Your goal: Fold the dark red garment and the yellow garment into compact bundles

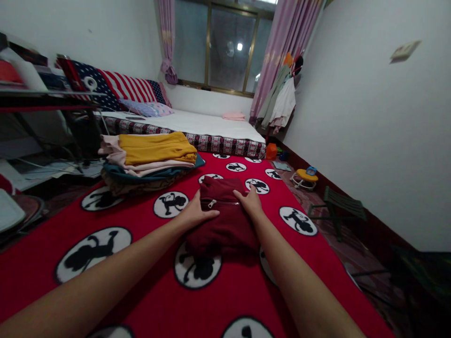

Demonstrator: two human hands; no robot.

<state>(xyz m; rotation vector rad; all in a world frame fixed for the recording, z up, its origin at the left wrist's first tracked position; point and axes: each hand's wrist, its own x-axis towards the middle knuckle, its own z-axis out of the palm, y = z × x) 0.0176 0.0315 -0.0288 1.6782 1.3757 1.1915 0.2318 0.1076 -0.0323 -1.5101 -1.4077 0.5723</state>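
A folded dark red garment with a silver zipper lies on a red blanket printed with black monkey figures in white ovals. At its left edge is my left hand, thumb resting on top near the zipper pull and the other fingers mostly out of sight at the side. My right hand grips the opposite edge, its thumb on the cloth close to the zipper's other end. Beyond my left hand stands a stack of folded clothes, mustard yellow on top, with pale pink and teal layers below.
Past the blanket is a bed with a white top and a pillow. A cluttered desk stands at the left. On the right floor are a yellow-topped stool and a dark folding stool. Clothes hang by the curtain.
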